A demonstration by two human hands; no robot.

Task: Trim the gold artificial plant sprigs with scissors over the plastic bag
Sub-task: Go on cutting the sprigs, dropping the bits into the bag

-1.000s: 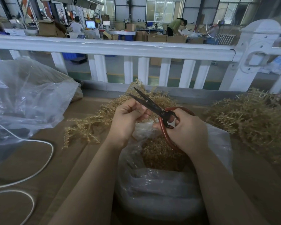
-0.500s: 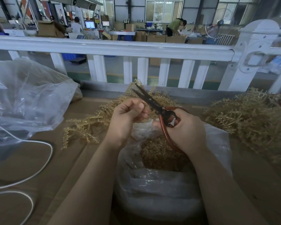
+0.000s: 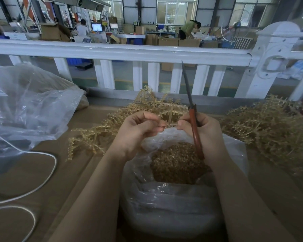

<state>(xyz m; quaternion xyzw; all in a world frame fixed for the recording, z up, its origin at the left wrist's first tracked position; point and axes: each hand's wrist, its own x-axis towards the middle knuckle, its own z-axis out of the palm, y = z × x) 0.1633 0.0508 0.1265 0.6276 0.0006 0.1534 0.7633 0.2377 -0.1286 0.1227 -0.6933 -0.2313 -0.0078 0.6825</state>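
My right hand [image 3: 205, 135] grips the red-handled scissors [image 3: 193, 126], whose dark blades are closed and point up toward the white railing. My left hand [image 3: 138, 131] pinches a small gold sprig piece [image 3: 162, 124] between thumb and fingers, close to my right fingertips. Both hands hover above the open clear plastic bag [image 3: 164, 203], which holds a mass of gold trimmings [image 3: 175, 165]. A pile of gold sprigs [image 3: 112, 123] lies on the table just beyond my hands.
A second heap of gold sprigs [image 3: 266, 130] lies at the right. A big crumpled clear bag [image 3: 28, 105] lies at the left, with a white cable [image 3: 42, 172] looping over the brown table [image 3: 33, 198]. A white railing [image 3: 129, 51] borders the table's far edge.
The scissors swung from leaning left to pointing upright, and their blades closed. My two hands came together over the bag, fingertips nearly meeting.
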